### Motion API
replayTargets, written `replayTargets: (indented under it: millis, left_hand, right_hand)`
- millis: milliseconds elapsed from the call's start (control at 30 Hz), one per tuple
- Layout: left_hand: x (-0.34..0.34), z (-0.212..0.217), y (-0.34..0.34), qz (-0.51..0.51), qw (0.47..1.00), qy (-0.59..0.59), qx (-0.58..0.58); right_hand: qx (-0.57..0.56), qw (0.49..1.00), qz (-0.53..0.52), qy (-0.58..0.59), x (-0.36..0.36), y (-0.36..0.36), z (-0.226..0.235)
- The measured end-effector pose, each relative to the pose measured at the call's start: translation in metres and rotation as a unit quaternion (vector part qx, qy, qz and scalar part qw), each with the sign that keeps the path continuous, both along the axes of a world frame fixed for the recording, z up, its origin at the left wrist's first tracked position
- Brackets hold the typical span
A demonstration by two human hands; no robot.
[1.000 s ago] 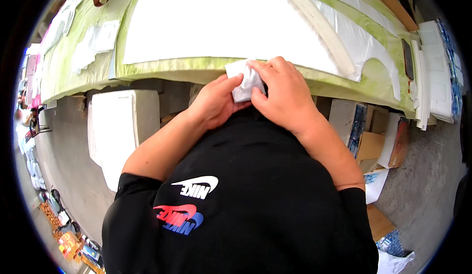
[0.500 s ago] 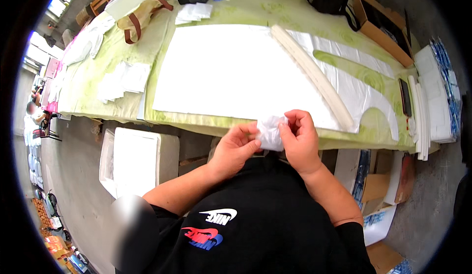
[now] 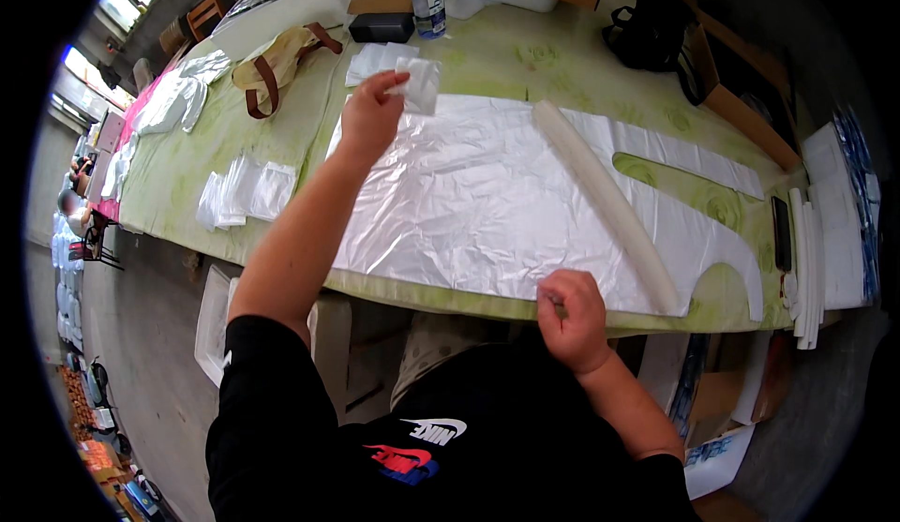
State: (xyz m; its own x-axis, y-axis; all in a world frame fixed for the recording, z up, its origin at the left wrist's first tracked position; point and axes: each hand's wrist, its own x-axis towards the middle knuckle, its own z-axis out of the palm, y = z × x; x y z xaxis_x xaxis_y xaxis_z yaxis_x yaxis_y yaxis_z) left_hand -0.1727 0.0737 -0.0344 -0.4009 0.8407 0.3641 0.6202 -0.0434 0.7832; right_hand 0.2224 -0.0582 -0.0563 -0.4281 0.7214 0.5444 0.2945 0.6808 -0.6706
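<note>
White, see-through plastic makes up the small square packet (image 3: 421, 91), pinched at its left edge by the left fingers (image 3: 391, 79), which press together above the tabletop (image 3: 516, 63). The right fingers (image 3: 565, 285) curl toward their thumb at the near edge of a creased white sheet (image 3: 459, 199); whether they pinch anything is hard to make out. Just beyond the left fingers lies a loose pile of packets (image 3: 364, 61); another group (image 3: 246, 192) rests to their left and nearer the body. Beyond the right fingers, a long pale tube (image 3: 609, 211) slants across the sheet. Farther past the left fingers, a black case (image 3: 382, 27) sits beside a bottle (image 3: 428, 14). Well to the right fingers' right lies a dark phone (image 3: 781, 231).
</note>
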Motion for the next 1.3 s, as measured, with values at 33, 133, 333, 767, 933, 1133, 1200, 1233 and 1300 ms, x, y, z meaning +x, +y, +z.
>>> replayTargets:
  millis: [33, 133, 333, 767, 933, 1133, 1200, 1233, 1300]
  left_hand:
    - [-0.007, 0.005, 0.021, 0.013, 1.000, -0.008, -0.020]
    - [-0.035, 0.008, 0.069, 0.051, 0.992, 0.105, -0.056]
    - [-0.041, -0.012, 0.107, 0.120, 0.941, 0.283, -0.144]
    - [-0.013, -0.008, 0.086, 0.058, 0.856, 0.465, -0.217]
    - [0.049, -0.001, 0.029, -0.100, 0.918, 0.362, -0.128]
    - [0.194, -0.008, -0.048, -0.346, 0.918, 0.196, -0.003]
    - [0.237, -0.006, -0.067, -0.403, 0.900, 0.168, -0.016]
    - [0.253, -0.009, -0.068, -0.436, 0.867, 0.240, -0.001]
    - [0.265, -0.014, -0.080, -0.419, 0.877, 0.235, 0.003]
  right_hand:
    - [0.013, 1.000, 0.014, 0.008, -0.003, 0.001, 0.003]
    - [0.013, 0.999, 0.025, -0.028, -0.006, 0.001, 0.005]
    - [0.004, 0.998, 0.030, -0.058, -0.005, 0.004, 0.006]
    - [0.071, 0.989, -0.087, -0.097, 0.031, 0.011, 0.034]
    - [-0.010, 0.924, -0.267, -0.273, 0.080, 0.026, 0.043]
    - [-0.194, 0.951, -0.134, -0.198, 0.072, -0.023, 0.055]
    - [-0.223, 0.955, -0.116, -0.158, 0.062, -0.035, 0.052]
    - [-0.242, 0.955, -0.110, -0.130, 0.060, -0.040, 0.048]
    - [-0.245, 0.959, -0.100, -0.101, 0.066, -0.048, 0.045]
